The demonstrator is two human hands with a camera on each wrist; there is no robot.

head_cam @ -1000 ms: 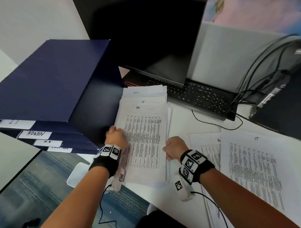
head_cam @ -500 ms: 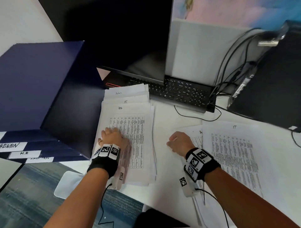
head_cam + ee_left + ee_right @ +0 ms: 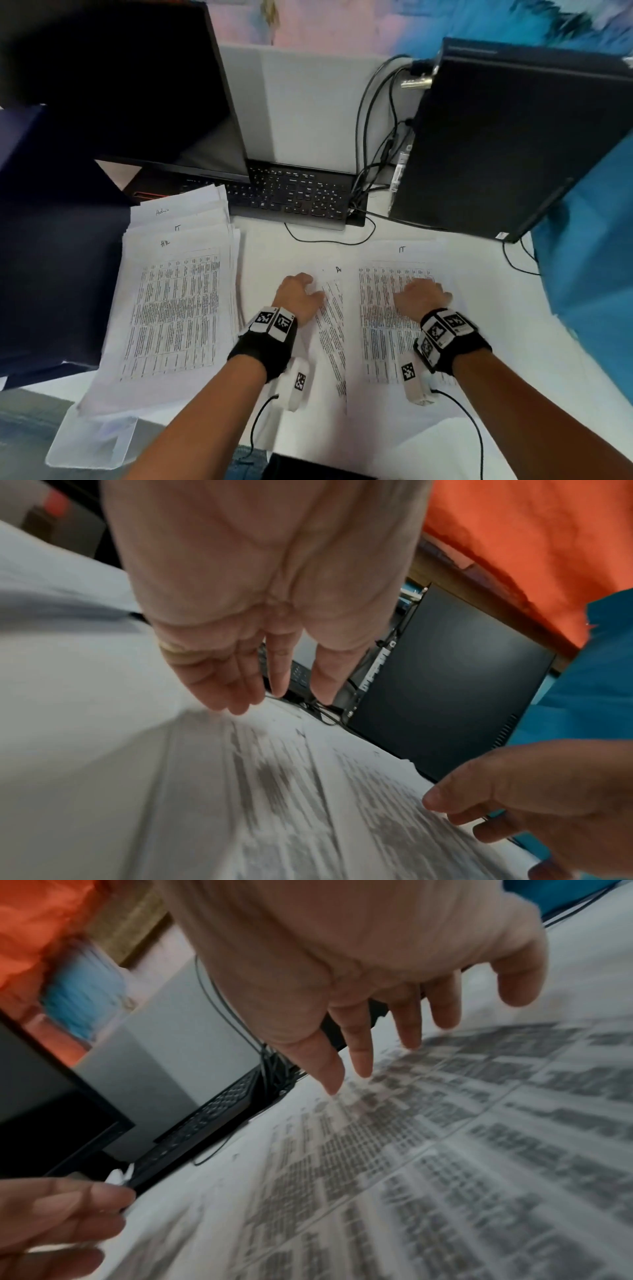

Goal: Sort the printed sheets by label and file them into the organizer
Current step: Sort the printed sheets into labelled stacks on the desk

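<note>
The IT sheet (image 3: 394, 308) lay flat on the desk (image 3: 301, 246) before me, my right hand (image 3: 419, 296) spread over it, fingers (image 3: 359, 1047) loose, gripping nothing. Beside it, my left hand (image 3: 298, 296) hung open by the half-covered sheet (image 3: 334, 329). The unsorted stack (image 3: 174, 301) sat farther left, against the blue organizer (image 3: 58, 260).

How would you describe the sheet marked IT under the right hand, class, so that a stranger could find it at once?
Start at the black computer tower on the right of the white desk. Directly in front of it lies the IT sheet, with the right hand resting on it. Unlike the tall stack on the left, topped HR, it overlaps just one sheet showing an A.
</note>
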